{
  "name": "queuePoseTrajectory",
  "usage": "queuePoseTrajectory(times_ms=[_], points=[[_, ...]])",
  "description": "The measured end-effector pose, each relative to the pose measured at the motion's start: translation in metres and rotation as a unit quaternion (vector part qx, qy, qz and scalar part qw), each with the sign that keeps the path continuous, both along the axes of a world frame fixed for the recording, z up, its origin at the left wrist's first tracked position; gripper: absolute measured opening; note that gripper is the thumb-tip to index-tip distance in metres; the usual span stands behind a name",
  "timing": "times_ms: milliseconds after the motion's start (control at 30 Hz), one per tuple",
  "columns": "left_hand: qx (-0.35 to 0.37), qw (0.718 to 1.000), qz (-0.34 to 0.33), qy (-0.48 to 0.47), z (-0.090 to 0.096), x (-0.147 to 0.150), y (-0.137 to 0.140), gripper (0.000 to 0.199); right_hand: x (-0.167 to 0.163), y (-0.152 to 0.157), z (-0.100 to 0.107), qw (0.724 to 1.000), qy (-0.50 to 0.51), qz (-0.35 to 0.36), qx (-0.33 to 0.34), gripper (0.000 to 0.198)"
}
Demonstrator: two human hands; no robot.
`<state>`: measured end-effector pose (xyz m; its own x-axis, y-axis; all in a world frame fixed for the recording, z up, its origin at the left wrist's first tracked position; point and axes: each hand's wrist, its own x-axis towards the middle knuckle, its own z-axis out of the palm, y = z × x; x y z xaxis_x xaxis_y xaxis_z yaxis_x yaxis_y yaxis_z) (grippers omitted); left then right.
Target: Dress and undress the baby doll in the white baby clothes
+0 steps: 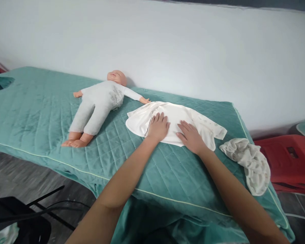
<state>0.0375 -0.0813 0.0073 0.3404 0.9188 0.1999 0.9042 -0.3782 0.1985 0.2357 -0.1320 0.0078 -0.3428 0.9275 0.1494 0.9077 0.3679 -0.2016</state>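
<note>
A white baby shirt (176,117) with long sleeves lies spread on the green quilted bed cover (167,173). My left hand (159,128) rests palm down on its left part, fingers stretched out. On the right part of the cloth, my right hand (191,136) also lies flat with its fingers extended. A small print shows on the right sleeve. To the left, a baby doll (100,98) with a white cloth body lies on its back, one of its hands close to the shirt's upper edge.
A crumpled white printed garment (251,162) lies at the bed's right end and hangs over the edge. Behind the bed stands a white wall (167,51). A red case (289,162) is on the right; a black chair (20,217) stands at the lower left.
</note>
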Motion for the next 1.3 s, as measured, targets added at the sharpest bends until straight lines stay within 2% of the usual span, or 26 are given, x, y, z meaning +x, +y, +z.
queuePoseTrajectory(times_ms=[133,233,300,500,633,800,900,1000,1100,1200,1300], points=[[0.014,0.998,-0.057,-0.032,0.002,-0.012,-0.024,0.044,0.012,-0.038,0.005,0.995,0.039,0.052,0.080,0.040],[0.025,0.992,-0.118,-0.048,0.005,-0.018,-0.035,0.039,0.022,-0.063,0.006,0.994,0.025,0.036,0.101,0.033],[0.033,0.990,-0.132,-0.044,0.007,-0.019,-0.038,0.039,0.028,-0.074,0.004,0.995,0.007,0.015,0.103,0.031],[0.018,0.991,-0.123,-0.040,0.009,-0.017,-0.038,0.040,0.036,-0.075,0.004,0.995,-0.007,-0.052,0.089,0.030],[-0.016,0.994,-0.099,-0.033,0.010,-0.018,-0.041,0.042,0.037,-0.071,0.009,0.995,-0.016,-0.063,0.072,0.038],[-0.037,0.997,-0.064,-0.003,0.012,-0.017,-0.043,0.046,0.041,-0.075,0.007,0.987,-0.028,-0.139,0.081,0.047],[-0.033,0.997,-0.072,-0.007,0.012,-0.018,-0.042,0.047,0.043,-0.076,0.006,0.981,0.013,-0.171,0.089,0.044],[-0.027,0.996,-0.080,-0.020,0.011,-0.019,-0.040,0.047,0.044,-0.067,0.009,0.973,0.082,-0.172,0.127,0.034],[-0.024,0.996,-0.079,-0.033,0.010,-0.019,-0.038,0.046,0.042,-0.042,0.017,0.974,0.050,-0.166,0.148,0.033],[-0.026,0.995,-0.074,-0.057,0.008,-0.019,-0.037,0.042,0.043,-0.003,0.026,0.973,-0.011,-0.200,0.113,0.044],[-0.030,0.993,-0.074,-0.086,0.006,-0.021,-0.036,0.040,0.055,0.033,0.028,0.959,0.039,-0.278,0.046,0.035]])
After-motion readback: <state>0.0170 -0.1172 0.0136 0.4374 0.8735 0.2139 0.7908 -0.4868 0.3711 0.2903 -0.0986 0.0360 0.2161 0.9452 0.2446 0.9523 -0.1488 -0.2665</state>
